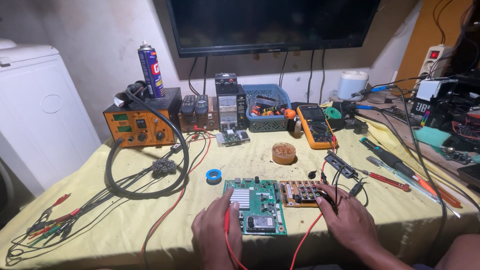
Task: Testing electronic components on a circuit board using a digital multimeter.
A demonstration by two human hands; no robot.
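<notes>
The green circuit board [256,206] lies just in front of you on the yellow cloth [125,210], the brown board [300,192] touching its right edge. Your left hand [218,227] pinches the red probe [228,220] onto it; your right hand [345,212] grips the black probe [330,201] at the brown board. You appear mid-measurement; next, steady both tips and read the yellow multimeter [315,126] behind.

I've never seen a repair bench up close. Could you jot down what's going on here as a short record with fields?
Surface: table under a yellow cloth
Left hand: holds a red probe on the green circuit board
Right hand: holds a black probe at the brown connector board
Meter: yellow multimeter behind
Nearby: flux tin, red screwdriver
</notes>
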